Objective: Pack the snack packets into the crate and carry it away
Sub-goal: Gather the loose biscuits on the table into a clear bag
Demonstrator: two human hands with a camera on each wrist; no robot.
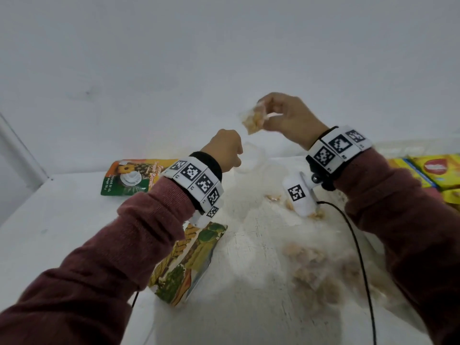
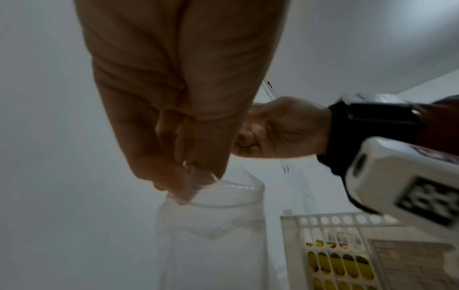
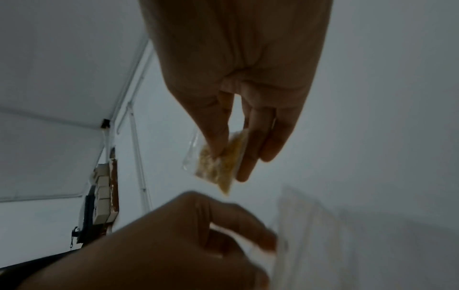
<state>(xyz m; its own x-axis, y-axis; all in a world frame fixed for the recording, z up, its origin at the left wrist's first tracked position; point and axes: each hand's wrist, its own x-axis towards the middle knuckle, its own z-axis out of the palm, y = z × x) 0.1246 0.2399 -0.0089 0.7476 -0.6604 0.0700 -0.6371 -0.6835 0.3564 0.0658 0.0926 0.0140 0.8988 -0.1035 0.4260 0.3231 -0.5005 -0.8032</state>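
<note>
Maroon sleeves [image 1: 154,220], black wristbands [image 1: 211,164] with white square-coded tags [image 1: 199,181].

Between the raised right hand [image 1: 286,115], which pinches a small clear snack packet [image 1: 252,119], and the left hand [image 1: 225,150], which grips the rim of a clear bag [image 2: 211,215], there is only a narrow gap. The bag's mouth stands open below the packet. On the white table [image 1: 62,220], the far left is taken by a pineapple biscuit packet [image 1: 129,176]; a second printed packet [image 1: 189,260] lies under the left forearm. Loose clear snack packets [image 1: 306,260] crowd the near right (blurred), crossed by a black cable [image 1: 358,245]. Yellow packets [image 1: 433,173] block the far right. A perforated white crate [image 2: 347,221] stands just right of the bag.
</note>
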